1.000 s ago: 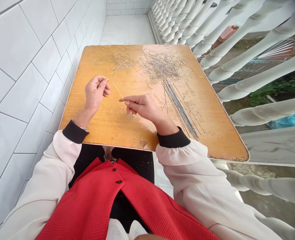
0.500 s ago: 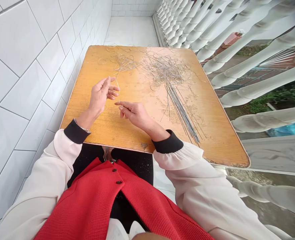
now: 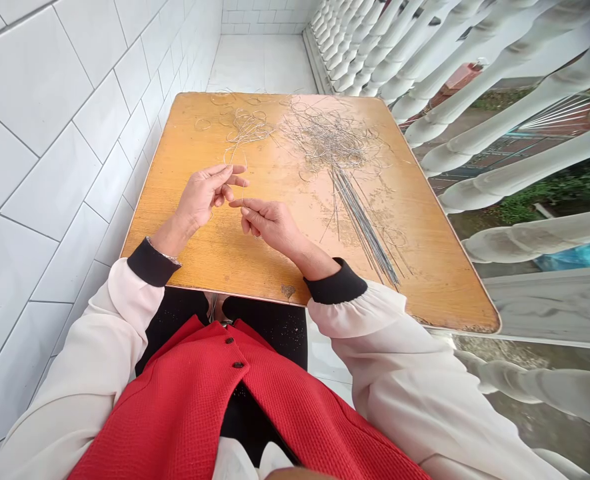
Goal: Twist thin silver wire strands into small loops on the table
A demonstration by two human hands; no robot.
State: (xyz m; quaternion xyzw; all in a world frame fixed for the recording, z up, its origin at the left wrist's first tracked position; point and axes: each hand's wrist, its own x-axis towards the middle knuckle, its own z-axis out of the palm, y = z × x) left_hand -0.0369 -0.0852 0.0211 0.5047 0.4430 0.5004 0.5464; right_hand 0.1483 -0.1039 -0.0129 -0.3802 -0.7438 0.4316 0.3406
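Above the near left part of the wooden table, my left hand (image 3: 203, 193) pinches a thin, pale wire (image 3: 245, 159) between thumb and forefinger, its other fingers loosely spread. The wire loops up past the fingertips and runs down toward my right hand (image 3: 271, 221). That hand has its thumb and forefinger closed on the lower part of the same wire, the remaining fingers curled. Just beyond my hands lies a small heap of shaped wires (image 3: 249, 125). Where the wire's ends lie is hard to make out.
To the right on the table (image 3: 285, 267), a tangled pile of thin wires (image 3: 332, 137) lies behind a bundle of straight grey wires (image 3: 367, 223). A white tiled wall (image 3: 65, 167) stands close on the left. White balusters (image 3: 519, 147) line the right side.
My left hand has come slightly nearer and to the right, its fingers closer to my right hand. The wire now bends in a loop above my left fingertips. My right hand has barely shifted.
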